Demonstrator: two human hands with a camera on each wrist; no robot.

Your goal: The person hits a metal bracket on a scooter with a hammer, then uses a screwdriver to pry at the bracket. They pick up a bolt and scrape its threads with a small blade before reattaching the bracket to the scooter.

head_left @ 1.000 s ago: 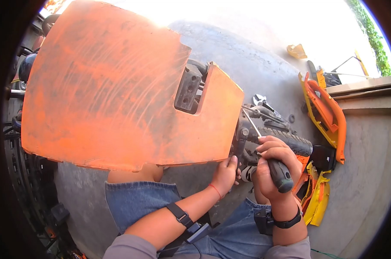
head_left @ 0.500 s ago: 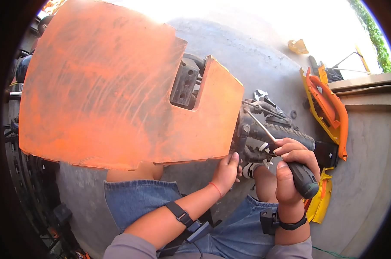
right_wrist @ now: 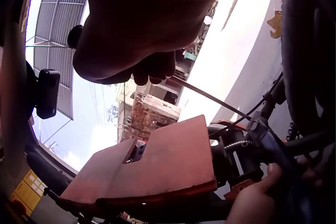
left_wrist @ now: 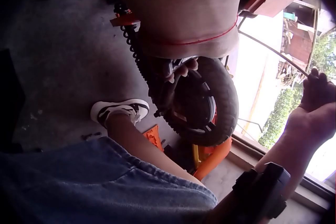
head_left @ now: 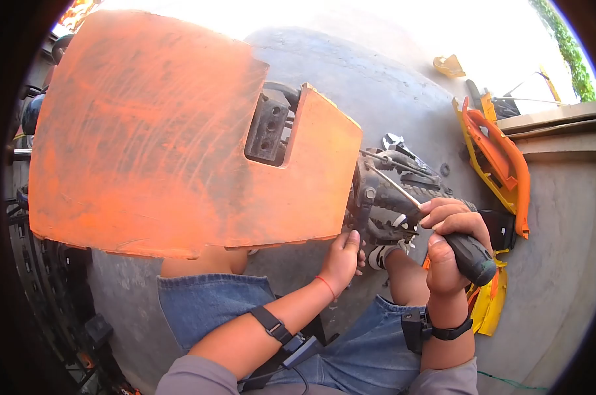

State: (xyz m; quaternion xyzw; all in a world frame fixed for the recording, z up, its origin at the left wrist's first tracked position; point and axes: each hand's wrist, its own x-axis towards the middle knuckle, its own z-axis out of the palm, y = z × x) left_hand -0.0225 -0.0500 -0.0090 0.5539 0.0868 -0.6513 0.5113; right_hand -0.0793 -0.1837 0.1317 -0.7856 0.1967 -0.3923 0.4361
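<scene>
A large scuffed orange panel (head_left: 153, 151) with a rectangular cutout covers the left half of the head view. Beside its right edge is a dark front fork assembly (head_left: 370, 197) with a wheel, whose tire (left_wrist: 226, 103) shows in the left wrist view. My right hand (head_left: 453, 240) grips the dark handle of a screwdriver (head_left: 469, 260). Its long shaft slants up-left, the tip at the top of the fork by the panel's edge. Below the panel's lower right corner, my left hand (head_left: 341, 263) curls round a dark bar of the fork, its fingers partly hidden.
An adjustable wrench (head_left: 398, 145) lies on the concrete floor (head_left: 331, 59) beyond the fork. Orange and yellow plastic body parts (head_left: 499, 164) stand at the right by a low ledge (head_left: 555, 122). Dark parts (head_left: 41, 289) line the left side. The person's legs in denim shorts (head_left: 212, 306) are below the panel.
My right hand and the screwdriver have moved rightward, mostly in the first half second; the tip stays near the fork's top. The panel has shifted slightly left. My left hand keeps its grip.
</scene>
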